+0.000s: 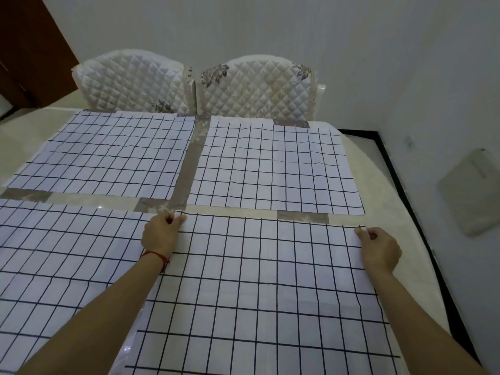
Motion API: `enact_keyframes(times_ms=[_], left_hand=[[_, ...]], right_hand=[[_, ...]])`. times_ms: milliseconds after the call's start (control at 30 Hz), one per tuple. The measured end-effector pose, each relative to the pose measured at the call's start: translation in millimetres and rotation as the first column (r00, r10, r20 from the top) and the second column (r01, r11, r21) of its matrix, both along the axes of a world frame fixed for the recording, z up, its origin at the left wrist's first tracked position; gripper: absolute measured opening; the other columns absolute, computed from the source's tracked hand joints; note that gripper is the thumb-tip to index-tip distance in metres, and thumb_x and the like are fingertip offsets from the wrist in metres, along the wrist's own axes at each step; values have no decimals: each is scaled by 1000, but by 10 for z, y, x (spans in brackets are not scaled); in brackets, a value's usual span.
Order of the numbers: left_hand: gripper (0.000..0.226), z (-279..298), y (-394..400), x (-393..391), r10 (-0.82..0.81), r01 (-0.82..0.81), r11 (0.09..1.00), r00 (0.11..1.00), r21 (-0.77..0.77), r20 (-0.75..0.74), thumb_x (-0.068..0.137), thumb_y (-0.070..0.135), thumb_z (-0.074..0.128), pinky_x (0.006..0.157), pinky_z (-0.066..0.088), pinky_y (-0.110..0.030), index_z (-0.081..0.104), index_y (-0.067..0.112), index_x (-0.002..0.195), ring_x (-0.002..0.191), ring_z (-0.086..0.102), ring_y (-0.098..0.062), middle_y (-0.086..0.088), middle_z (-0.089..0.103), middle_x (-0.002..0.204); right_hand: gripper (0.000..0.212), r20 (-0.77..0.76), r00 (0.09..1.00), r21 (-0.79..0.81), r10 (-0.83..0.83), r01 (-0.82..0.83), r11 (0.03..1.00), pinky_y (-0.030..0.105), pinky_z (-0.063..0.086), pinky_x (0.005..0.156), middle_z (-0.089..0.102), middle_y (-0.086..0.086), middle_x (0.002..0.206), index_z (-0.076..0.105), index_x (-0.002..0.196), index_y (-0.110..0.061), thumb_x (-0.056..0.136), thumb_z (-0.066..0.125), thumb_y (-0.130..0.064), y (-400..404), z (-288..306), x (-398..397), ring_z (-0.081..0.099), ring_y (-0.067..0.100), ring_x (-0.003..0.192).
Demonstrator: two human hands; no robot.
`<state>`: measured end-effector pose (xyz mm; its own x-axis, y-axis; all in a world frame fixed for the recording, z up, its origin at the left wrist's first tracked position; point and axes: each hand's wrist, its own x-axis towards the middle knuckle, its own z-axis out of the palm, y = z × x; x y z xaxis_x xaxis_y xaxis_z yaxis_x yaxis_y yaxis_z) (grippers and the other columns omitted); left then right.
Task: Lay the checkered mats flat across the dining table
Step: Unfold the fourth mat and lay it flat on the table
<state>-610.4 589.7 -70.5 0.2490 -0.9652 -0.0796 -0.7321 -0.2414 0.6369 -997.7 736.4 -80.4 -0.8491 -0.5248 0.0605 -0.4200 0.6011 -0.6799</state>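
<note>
Several white mats with a dark grid lie on the dining table. The near right mat is spread in front of me. My left hand pinches its far left corner and my right hand pinches its far right corner. A near left mat lies flat beside it, partly under my left forearm. Two more lie flat beyond: the far left mat and the far right mat.
Two quilted white chairs stand at the table's far edge against the wall. The table's curved right edge has a dark floor strip beyond it. A pale square object leans at the right wall. A dark door is at left.
</note>
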Motion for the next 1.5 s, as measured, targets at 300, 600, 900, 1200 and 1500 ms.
enact_keyframes(times_ms=[300, 600, 900, 1200, 1500], left_hand=[[32, -12, 27, -1, -3, 3, 1000, 999, 3, 53, 83, 42, 61, 66, 39, -30, 62, 10, 82, 76, 53, -25, -5, 56, 75], [31, -35, 120, 55, 3, -1, 1000, 996, -21, 93, 82, 44, 61, 65, 37, -29, 62, 13, 78, 73, 52, -23, -7, 62, 76], [49, 109, 343, -317, -156, 219, 954, 945, -203, 288, 83, 37, 62, 93, 40, -52, 52, 5, 119, 117, 46, -40, -21, 51, 124], [53, -269, 1189, -1121, -621, 621, 766, 648, 167, 440, 97, 44, 10, 111, 26, -47, 47, 23, 131, 125, 53, -25, -3, 55, 136], [61, -265, 1221, -1100, -623, 608, 770, 652, 192, 432, 94, 49, 6, 107, 14, -45, 39, 23, 138, 135, 40, -25, -3, 43, 146]], right_hand=[[25, -49, 999, 35, 0, 1, 999, 41, 36, 89, 69, 21, 91, 67, 90, 1, 84, 64, -23, 4, -7, 0, 58, 39, 91], [26, -77, 997, 60, 4, 1, 998, 41, 35, 88, 68, 22, 90, 67, 90, 2, 84, 64, -23, 93, -19, 11, 57, 40, 89], [34, -268, 963, 62, 14, 2, 998, 47, 34, 91, 52, 19, 121, 58, 115, -7, 87, 58, -28, 67, 179, 359, 46, 37, 111], [62, -184, 635, 430, 750, -635, 643, 38, 6, 110, 38, 2, 149, 42, 137, -22, 94, 9, -53, 37, -86, 1490, 34, 21, 138], [83, -186, 849, 474, 495, -364, 802, 47, 1, 117, 11, 5, 158, 16, 147, -18, 77, -7, -56, 154, -43, 847, 7, 23, 146]])
